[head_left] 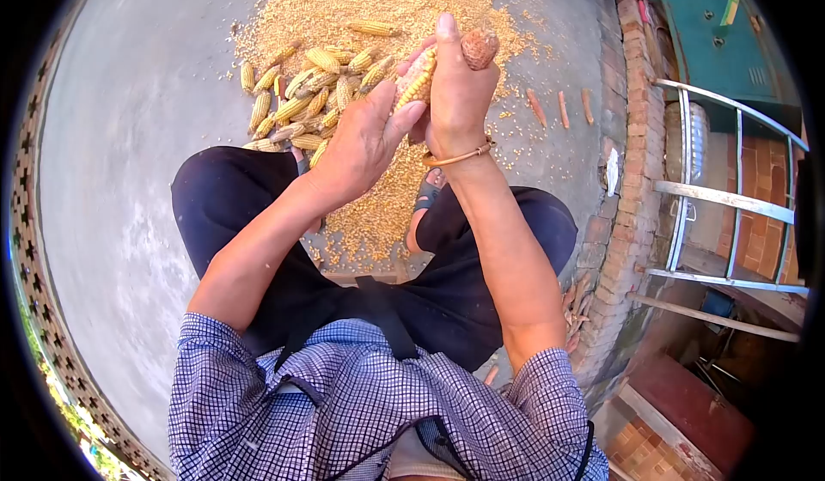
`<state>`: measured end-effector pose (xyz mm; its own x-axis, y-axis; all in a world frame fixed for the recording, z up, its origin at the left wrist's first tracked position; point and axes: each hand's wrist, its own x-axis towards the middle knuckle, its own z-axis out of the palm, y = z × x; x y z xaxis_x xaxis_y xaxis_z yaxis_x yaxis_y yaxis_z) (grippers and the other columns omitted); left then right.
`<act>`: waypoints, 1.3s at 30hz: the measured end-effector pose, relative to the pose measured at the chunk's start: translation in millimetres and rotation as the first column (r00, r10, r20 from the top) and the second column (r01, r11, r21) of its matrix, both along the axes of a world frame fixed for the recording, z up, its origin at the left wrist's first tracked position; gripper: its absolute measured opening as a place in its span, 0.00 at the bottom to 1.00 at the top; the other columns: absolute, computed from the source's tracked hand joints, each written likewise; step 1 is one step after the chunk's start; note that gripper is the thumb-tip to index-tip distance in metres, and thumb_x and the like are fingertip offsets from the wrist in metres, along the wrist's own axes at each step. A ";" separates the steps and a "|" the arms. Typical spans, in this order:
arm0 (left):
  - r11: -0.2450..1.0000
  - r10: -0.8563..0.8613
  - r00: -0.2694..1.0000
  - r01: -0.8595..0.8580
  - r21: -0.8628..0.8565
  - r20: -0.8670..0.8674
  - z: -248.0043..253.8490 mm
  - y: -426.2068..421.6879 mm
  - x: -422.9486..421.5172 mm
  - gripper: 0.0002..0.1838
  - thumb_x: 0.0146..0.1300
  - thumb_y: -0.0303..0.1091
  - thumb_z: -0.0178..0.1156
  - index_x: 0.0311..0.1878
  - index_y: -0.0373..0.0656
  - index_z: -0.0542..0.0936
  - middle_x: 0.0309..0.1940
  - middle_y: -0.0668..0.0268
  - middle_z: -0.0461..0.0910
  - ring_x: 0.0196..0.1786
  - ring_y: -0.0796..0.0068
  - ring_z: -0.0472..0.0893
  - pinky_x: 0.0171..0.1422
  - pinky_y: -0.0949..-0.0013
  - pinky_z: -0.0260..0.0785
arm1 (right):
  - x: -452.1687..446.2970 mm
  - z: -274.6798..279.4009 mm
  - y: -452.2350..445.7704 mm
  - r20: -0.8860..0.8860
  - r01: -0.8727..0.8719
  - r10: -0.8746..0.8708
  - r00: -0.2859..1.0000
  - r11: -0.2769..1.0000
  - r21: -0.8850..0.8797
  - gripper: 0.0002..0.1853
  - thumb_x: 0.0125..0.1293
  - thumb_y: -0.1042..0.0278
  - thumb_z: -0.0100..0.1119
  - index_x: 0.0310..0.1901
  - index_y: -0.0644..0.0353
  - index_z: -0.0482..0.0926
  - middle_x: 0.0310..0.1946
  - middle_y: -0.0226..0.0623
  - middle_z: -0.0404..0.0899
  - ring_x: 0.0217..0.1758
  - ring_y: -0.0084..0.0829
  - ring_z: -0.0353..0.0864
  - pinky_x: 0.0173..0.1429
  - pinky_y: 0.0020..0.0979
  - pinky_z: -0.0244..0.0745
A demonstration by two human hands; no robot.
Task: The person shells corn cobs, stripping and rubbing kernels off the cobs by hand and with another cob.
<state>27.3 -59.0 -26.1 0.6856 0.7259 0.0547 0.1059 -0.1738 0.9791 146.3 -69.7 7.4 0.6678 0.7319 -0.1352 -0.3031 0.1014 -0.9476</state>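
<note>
A partly shelled corn ear [416,83] is held between my two hands, yellow kernels on part of it and paler bare patches beside them. My left hand [361,142] is closed around its lower end. In my right hand [461,90], closed with the thumb pointing up, is a bare reddish corn cob [479,49]; its rounded end sticks out past the fingers. The right hand presses close against the ear, and its fingers are mostly hidden. Beyond my hands lies a heap of unshelled corn ears [318,86] on a wide spread of loose kernels [369,0].
Several bare cobs [564,109] lie on the concrete floor [120,137] to the right, more by the low brick edging [636,172]. A white metal ladder-like frame [730,197] and a green cabinet [720,39] stand beyond it. Kernels also lie between my feet.
</note>
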 end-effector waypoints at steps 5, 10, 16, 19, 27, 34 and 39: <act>0.598 -0.122 0.923 0.362 -0.715 0.365 13.3 0.4 -6.2 0.26 0.76 0.60 0.40 0.43 0.44 0.71 0.17 0.75 0.58 0.17 0.85 0.55 0.19 0.78 0.45 | 10.7 8.4 0.9 0.101 0.136 -0.135 0.986 0.991 0.001 0.20 0.72 0.53 0.58 0.27 0.61 0.77 0.23 0.27 0.77 0.27 0.19 0.73 0.33 0.25 0.69; 0.502 -0.066 0.914 0.377 -0.779 0.400 25.1 7.0 -10.4 0.31 0.76 0.63 0.34 0.43 0.42 0.71 0.17 0.76 0.57 0.16 0.87 0.56 0.17 0.80 0.49 | 25.0 12.0 -8.6 -0.044 -0.150 0.153 0.987 0.986 0.071 0.22 0.72 0.48 0.57 0.31 0.62 0.79 0.27 0.28 0.78 0.31 0.18 0.75 0.37 0.24 0.70; 0.622 -0.040 0.959 0.243 -0.744 0.280 21.8 6.9 -8.4 0.29 0.76 0.61 0.37 0.46 0.42 0.71 0.18 0.76 0.57 0.16 0.86 0.54 0.19 0.79 0.47 | 25.9 12.6 -11.2 0.001 -0.222 0.223 0.975 0.971 0.092 0.21 0.73 0.50 0.56 0.35 0.63 0.80 0.29 0.32 0.81 0.34 0.19 0.78 0.40 0.23 0.72; 0.884 -0.040 0.999 0.051 -0.464 0.034 11.8 5.5 -4.2 0.25 0.77 0.58 0.41 0.48 0.42 0.71 0.19 0.76 0.58 0.17 0.86 0.55 0.21 0.81 0.47 | 25.9 11.4 -10.8 0.076 -0.291 0.284 0.956 0.951 0.107 0.22 0.75 0.50 0.52 0.41 0.65 0.79 0.31 0.34 0.79 0.37 0.27 0.82 0.41 0.28 0.79; 0.981 -0.075 0.988 0.097 0.168 -0.132 1.1 2.0 -9.8 0.19 0.76 0.44 0.48 0.50 0.33 0.71 0.25 0.62 0.67 0.30 0.72 0.66 0.36 0.67 0.63 | 18.3 6.1 -6.3 -0.032 -0.073 0.076 0.997 0.994 0.086 0.15 0.70 0.61 0.61 0.31 0.64 0.76 0.20 0.35 0.75 0.19 0.29 0.79 0.22 0.28 0.73; 0.694 -0.167 0.951 0.300 -0.655 0.259 15.5 -2.4 -10.7 0.27 0.77 0.59 0.38 0.43 0.41 0.71 0.17 0.75 0.58 0.16 0.85 0.56 0.19 0.76 0.47 | 21.9 9.3 -5.1 0.093 -0.083 0.081 0.992 0.996 0.022 0.14 0.70 0.60 0.62 0.34 0.64 0.77 0.24 0.38 0.79 0.23 0.30 0.81 0.26 0.29 0.77; 0.629 -0.074 0.962 0.251 -0.736 0.265 14.7 1.4 -7.6 0.26 0.77 0.58 0.37 0.43 0.42 0.70 0.17 0.75 0.56 0.16 0.84 0.55 0.20 0.76 0.45 | 30.0 11.6 -10.0 -0.133 -0.296 0.303 0.944 0.953 0.068 0.16 0.70 0.57 0.61 0.39 0.64 0.78 0.29 0.39 0.81 0.33 0.31 0.84 0.37 0.30 0.81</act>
<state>19.7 -57.6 -11.4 0.8350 0.4486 -0.3186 -0.0516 0.6404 0.7663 176.4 -79.7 18.9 0.3939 0.9028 -0.1726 -0.4558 0.0288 -0.8896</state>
